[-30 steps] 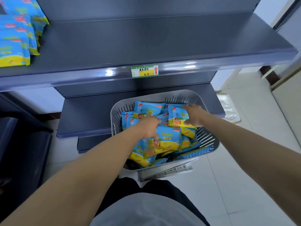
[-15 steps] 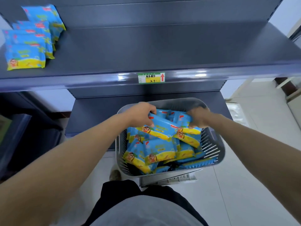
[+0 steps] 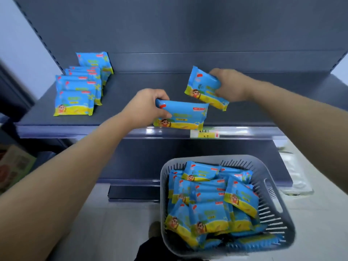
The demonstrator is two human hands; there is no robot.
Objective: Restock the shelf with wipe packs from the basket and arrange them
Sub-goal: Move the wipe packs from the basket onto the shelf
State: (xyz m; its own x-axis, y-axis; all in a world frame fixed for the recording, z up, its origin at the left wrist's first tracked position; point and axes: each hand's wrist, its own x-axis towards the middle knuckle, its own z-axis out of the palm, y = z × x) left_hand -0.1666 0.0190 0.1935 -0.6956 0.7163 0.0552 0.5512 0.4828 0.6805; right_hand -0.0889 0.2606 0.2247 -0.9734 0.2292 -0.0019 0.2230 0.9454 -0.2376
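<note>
Being held over the grey shelf (image 3: 131, 95): two wipe packs, one per hand.
The front wipe pack (image 3: 185, 115) is gripped by the curled left hand (image 3: 148, 105) at the shelf's lip; the tilted wipe pack (image 3: 203, 87) is clasped by the right hand (image 3: 228, 85) further back; stacked packs (image 3: 77, 95) are seen far left; the basket (image 3: 273, 187) below is filled with more.

I am in a shop, facing a dark grey metal display shelf (image 3: 150, 91). Along its front edge runs a clear ticket rail holding a green-and-yellow price label (image 3: 204, 134). At the shelf's left side rises a slotted upright (image 3: 45, 45), as on store racking. At its left end, identical blue-and-yellow wipe packs (image 3: 75, 98) sit lined up one behind another. Below it is a second board (image 3: 188, 166) of the same racking, and in front of that, on pale floor tiles (image 3: 122, 223), a grey basket (image 3: 203, 158) full of the same packs.
</note>
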